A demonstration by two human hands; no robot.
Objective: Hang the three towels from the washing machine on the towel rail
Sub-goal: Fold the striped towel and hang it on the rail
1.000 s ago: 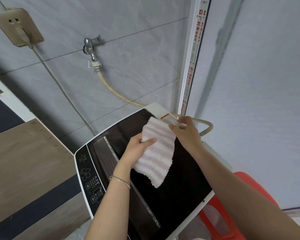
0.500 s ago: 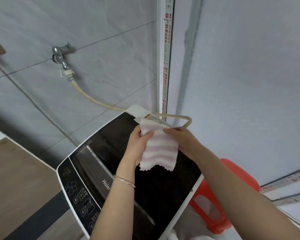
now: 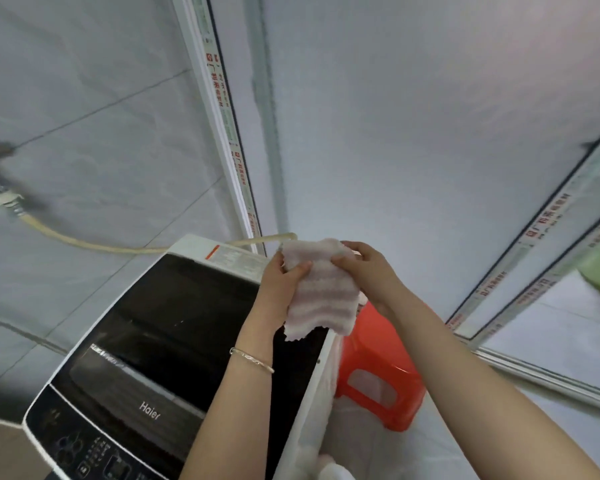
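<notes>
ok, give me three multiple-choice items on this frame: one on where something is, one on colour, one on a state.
1. Where is the stool?
A. on top of the washing machine
B. on the floor beside the washing machine
C. under the tap

2. What colours is the towel?
A. pink and white stripes
B. solid blue
C. green and yellow checks

3. How is the towel held?
A. draped over a rail
B. lying on the lid
C. gripped by both hands in the air

Key: 1 B, the red stool stands on the tiles by the side of the washing machine. 2 A, pale pink and white bands cross the cloth. 3 C, the left hand and right hand each pinch an upper part, and the lower edge hangs free.
</notes>
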